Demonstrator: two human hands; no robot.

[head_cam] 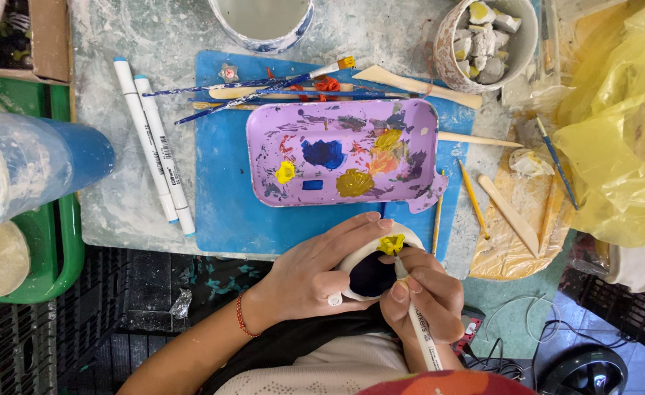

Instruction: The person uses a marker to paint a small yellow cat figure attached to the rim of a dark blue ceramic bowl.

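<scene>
Nearest to you, your right hand is pinching a white marker pen in a closed writing grip, its tip touching the small white ceramic cup just beside the yellow blob on its rim. Your left hand is curling around that cup from the side, fingers wrapped over its top edge and thumb tucked beneath, holding it tilted so the dark blue inside is facing you. The cup is sitting in the air just below the purple paint tray, over the near edge of the blue mat on the desk. You seem to be working in the decorating stage, adding fine detail by the rim; my judgement is that the next stroke is calling for a steady left grip and a light, short pull of the tip, since wet yellow paint is lying right beside it and could smear. Left of the tray, two white markers are lying side by side; above it, several brushes are resting across the mat. To the tray's right, wooden modelling sticks are lying by a yellow plastic bag.
</scene>
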